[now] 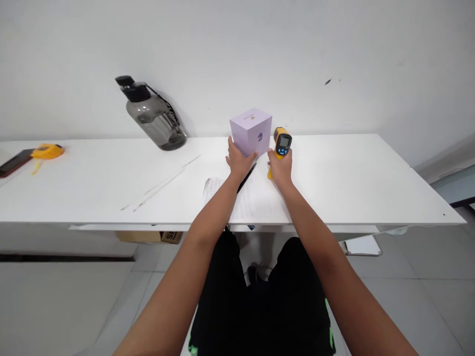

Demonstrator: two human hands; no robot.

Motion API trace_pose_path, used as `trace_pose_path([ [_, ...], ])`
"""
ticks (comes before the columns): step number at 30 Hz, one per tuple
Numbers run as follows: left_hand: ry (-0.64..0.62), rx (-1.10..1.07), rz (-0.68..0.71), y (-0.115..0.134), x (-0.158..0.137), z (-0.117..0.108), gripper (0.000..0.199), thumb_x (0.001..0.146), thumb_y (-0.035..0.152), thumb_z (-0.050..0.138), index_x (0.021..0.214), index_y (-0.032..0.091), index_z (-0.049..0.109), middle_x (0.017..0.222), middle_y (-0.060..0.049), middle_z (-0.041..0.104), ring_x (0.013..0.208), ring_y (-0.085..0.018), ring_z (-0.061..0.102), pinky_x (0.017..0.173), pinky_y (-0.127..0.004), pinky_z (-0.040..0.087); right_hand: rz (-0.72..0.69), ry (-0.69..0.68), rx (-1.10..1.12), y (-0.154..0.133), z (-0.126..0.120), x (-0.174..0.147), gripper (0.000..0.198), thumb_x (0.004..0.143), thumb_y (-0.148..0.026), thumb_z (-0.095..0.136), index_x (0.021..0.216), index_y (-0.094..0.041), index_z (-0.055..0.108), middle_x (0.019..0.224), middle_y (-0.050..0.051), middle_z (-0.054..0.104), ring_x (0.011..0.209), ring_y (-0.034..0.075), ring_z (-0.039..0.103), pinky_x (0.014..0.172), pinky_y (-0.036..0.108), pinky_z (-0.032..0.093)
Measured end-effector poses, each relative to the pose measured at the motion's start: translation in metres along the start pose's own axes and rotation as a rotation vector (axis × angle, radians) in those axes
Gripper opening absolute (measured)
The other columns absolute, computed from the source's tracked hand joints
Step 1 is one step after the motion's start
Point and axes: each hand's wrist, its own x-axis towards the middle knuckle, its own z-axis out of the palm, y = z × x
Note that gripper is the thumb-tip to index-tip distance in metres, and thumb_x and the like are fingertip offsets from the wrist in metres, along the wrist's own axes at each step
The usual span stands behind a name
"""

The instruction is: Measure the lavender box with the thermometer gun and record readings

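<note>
A lilac box [251, 132] with a dark emblem on its side is near the wall at the back of the white table. My left hand [239, 158] grips its lower front corner, fingers along the left face and thumb on the right one. Just to the right, my right hand [281, 165] is wrapped round the handle of a yellow infrared thermometer [283, 141], whose small screen and blue buttons face me. Under my left forearm lie a handwritten sheet of paper [243, 205] and a black pen [247, 178], both partly covered.
A grey water bottle [158, 118] with a black lid stands at the back left. Farther left are a yellow tape measure [48, 151] and a dark phone-like object [15, 162]. The white wall rises behind the table [345, 183]; a cardboard box [148, 237] shows below it.
</note>
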Motion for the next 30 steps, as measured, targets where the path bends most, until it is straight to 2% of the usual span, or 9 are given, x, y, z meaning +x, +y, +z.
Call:
trace_pose_path([
  [3,-0.011,0.061,0.021,0.002,-0.006,0.0,0.113,0.076,0.04,0.079,0.16,0.028,0.005,0.167,-0.018,0.03,0.154,-0.031,0.032,0.126,-0.06,0.015,0.134,0.063,0.101,0.0,0.001,0.001,0.042,0.08,-0.032,0.062,0.119,-0.025,0.047,0.1,0.001,0.061,0.085,0.017,0.064,0.082,0.036,0.054],
  [6,-0.003,0.114,0.015,0.002,-0.014,-0.002,0.109,0.076,0.036,0.078,0.16,0.022,0.011,0.162,-0.021,0.038,0.153,-0.032,0.035,0.126,-0.058,0.018,0.152,0.024,0.094,-0.004,-0.003,0.0,0.042,0.083,-0.033,0.058,0.123,-0.023,0.049,0.106,0.004,0.064,0.091,0.018,0.066,0.087,0.037,0.055],
  [9,0.048,0.147,-0.007,0.002,-0.024,-0.006,0.098,0.078,0.034,0.075,0.157,0.014,0.021,0.157,-0.023,0.045,0.153,-0.033,0.034,0.126,-0.052,0.021,0.051,0.04,-0.128,-0.006,-0.012,-0.001,0.054,0.087,-0.039,0.054,0.137,-0.021,0.047,0.122,0.011,0.064,0.109,0.023,0.064,0.096,0.041,0.052],
  [12,0.138,0.032,-0.043,0.004,-0.034,-0.01,0.083,0.084,0.032,0.069,0.154,0.014,0.029,0.154,-0.019,0.049,0.152,-0.029,0.033,0.125,-0.042,0.025,-0.07,0.061,-0.388,-0.005,-0.022,0.0,0.068,0.089,-0.041,0.052,0.152,-0.02,0.038,0.14,0.015,0.058,0.128,0.028,0.056,0.104,0.045,0.047],
  [17,0.218,-0.223,-0.328,0.013,-0.039,-0.027,0.063,0.097,0.035,0.049,0.155,0.019,0.027,0.15,-0.013,0.052,0.144,-0.026,0.044,0.117,-0.041,0.038,-0.059,-0.056,-0.686,-0.007,-0.023,0.001,0.073,0.093,-0.044,0.05,0.158,-0.019,0.028,0.14,0.018,0.058,0.125,0.032,0.057,0.098,0.044,0.049],
  [19,0.157,-0.124,-0.316,0.014,-0.044,-0.038,0.064,0.097,0.037,0.049,0.155,0.019,0.029,0.152,-0.014,0.051,0.146,-0.029,0.041,0.118,-0.044,0.037,-0.053,-0.11,-0.764,-0.012,-0.022,0.0,0.075,0.092,-0.043,0.053,0.158,-0.016,0.028,0.138,0.019,0.059,0.122,0.032,0.059,0.097,0.043,0.048],
  [23,-0.157,0.35,-0.064,0.001,-0.07,-0.064,0.072,0.093,0.054,0.052,0.155,0.02,0.038,0.161,-0.014,0.041,0.156,-0.036,0.022,0.126,-0.053,0.021,0.003,-0.135,-0.868,-0.024,-0.023,-0.005,0.073,0.094,-0.041,0.055,0.156,-0.01,0.031,0.137,0.021,0.06,0.12,0.032,0.059,0.097,0.042,0.047],
  [26,-0.37,0.55,0.132,-0.018,-0.09,-0.078,0.077,0.094,0.064,0.041,0.16,0.024,0.033,0.168,-0.011,0.03,0.159,-0.037,0.014,0.127,-0.058,0.011,0.021,-0.104,-0.954,-0.031,-0.025,-0.015,0.07,0.097,-0.042,0.051,0.156,-0.011,0.032,0.137,0.023,0.06,0.12,0.034,0.059,0.095,0.043,0.046],
  [30,-0.414,0.616,0.246,-0.033,-0.1,-0.082,0.072,0.098,0.065,0.027,0.158,0.025,0.038,0.169,-0.011,0.03,0.157,-0.033,0.021,0.128,-0.053,0.014,-0.013,-0.136,-1.033,-0.037,-0.026,-0.028,0.067,0.098,-0.042,0.051,0.156,-0.013,0.033,0.135,0.021,0.061,0.119,0.034,0.059,0.095,0.045,0.045],
])
